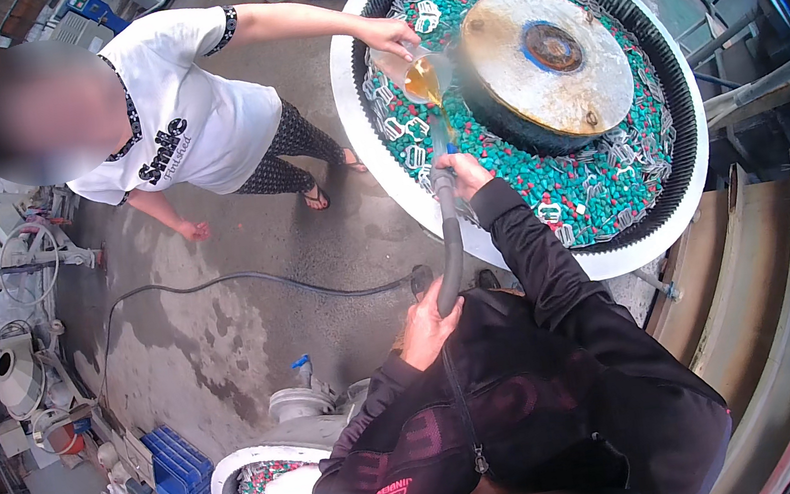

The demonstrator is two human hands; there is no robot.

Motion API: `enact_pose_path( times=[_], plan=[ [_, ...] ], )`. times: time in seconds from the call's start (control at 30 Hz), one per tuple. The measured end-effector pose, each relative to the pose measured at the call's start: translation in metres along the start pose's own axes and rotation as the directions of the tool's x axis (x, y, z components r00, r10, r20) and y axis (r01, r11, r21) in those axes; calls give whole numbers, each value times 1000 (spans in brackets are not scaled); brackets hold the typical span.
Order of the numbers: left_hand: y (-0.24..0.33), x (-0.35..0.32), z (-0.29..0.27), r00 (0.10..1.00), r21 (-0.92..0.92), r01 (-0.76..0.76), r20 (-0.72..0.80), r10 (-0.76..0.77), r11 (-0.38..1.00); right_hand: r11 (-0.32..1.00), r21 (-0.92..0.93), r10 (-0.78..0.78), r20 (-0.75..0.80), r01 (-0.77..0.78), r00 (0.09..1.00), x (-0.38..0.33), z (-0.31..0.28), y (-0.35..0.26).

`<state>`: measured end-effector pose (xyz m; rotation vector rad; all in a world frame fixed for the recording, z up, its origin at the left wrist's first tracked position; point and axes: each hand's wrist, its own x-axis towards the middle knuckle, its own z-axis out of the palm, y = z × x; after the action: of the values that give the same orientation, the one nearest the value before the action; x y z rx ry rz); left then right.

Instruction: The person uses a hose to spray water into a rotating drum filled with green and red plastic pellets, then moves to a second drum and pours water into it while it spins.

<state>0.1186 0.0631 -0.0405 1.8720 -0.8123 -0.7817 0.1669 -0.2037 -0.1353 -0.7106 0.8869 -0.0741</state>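
Both of my hands grip a grey hose (450, 229). My left hand (424, 329) is closed round its lower bend, close to my chest. Higher up, my right hand (468, 176) is closed near the hose's outlet end, beside a small blue part. That end reaches over the white rim of a large round tub (370, 139), and what looks like water runs from it. Green and red pellets (496, 177) fill the tub, mixed with metal buckle-like pieces (416, 156). A co-worker's hand (391, 35) tips a clear cup (427, 79) of amber liquid over the pellets beside the stream.
A round metal hub (546, 64) rises from the tub's middle. The co-worker stands at the left on wet floor, where a dark hose (270, 290) trails. A second tub (235, 472) with pellets is at lower left, near blue crates (179, 469). Curved metal troughs (751, 268) lie at right.
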Motion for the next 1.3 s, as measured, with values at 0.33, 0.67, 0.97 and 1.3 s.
enact_pose_path(
  times=[0.33, 0.67, 0.97, 1.3],
  plan=[
    [12, 8, -2, 997, 61, 62, 44, -65, 996, 1000, 17, -10, -7, 11, 1000, -5, -16, -9],
    [9, 11, -1, 999, 52, -22, 37, 20, 998, 999, -4, -45, -37, 45, 998, -5, -13, -14],
    [16, 13, -1, 995, 25, 59, 82, -61, 998, 999, -9, -44, -59, 44, 997, 4, -22, -10],
    [8, 8, -2, 994, 32, -109, 35, 108, 994, 995, 66, -72, -31, 74, 997, -6, -34, 0]
  ],
)
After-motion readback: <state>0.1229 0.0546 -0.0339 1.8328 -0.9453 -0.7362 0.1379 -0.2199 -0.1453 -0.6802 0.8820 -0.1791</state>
